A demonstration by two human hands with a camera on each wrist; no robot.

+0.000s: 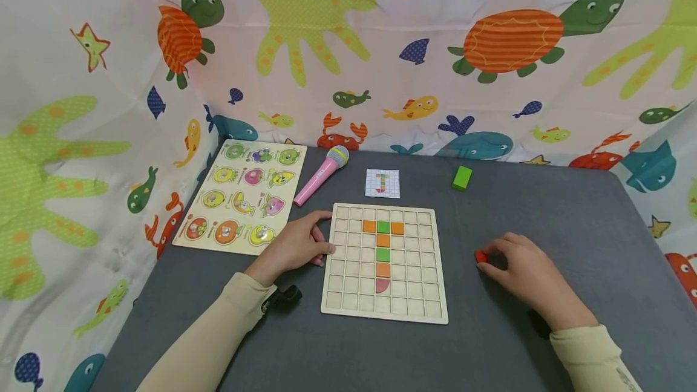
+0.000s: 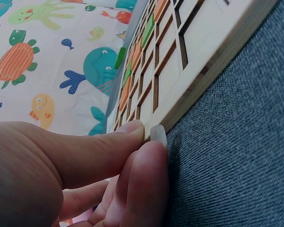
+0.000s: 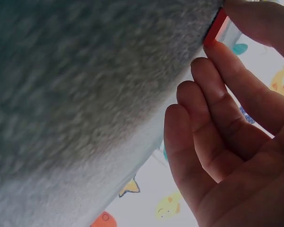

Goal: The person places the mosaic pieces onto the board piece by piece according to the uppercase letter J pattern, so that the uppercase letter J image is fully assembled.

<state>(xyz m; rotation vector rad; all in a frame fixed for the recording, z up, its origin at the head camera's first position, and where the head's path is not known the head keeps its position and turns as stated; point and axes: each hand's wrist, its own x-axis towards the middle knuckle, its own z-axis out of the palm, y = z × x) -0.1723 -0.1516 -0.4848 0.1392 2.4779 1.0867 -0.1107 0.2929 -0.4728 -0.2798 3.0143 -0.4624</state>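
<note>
A wooden grid board (image 1: 356,301) lies on the grey table. Orange and green square tiles form a T-like column in it, with a pink rounded piece (image 1: 383,285) at the bottom. My left hand (image 1: 294,244) is at the board's left edge; in the left wrist view its thumb and a finger pinch the rim. To the right of the board, my right hand (image 1: 525,274) pinches a small red piece (image 3: 215,27) between thumb and index finger, close over the table. Its other fingers are loosely bent. Behind the board lies a small pattern card (image 1: 373,191) showing a similar figure.
A fruit puzzle board (image 1: 218,244) lies at the back left, beside a pink toy microphone (image 1: 318,180). A green block (image 1: 461,178) sits at the back right. A curtain printed with sea animals (image 1: 381,71) hangs along the table's back and sides.
</note>
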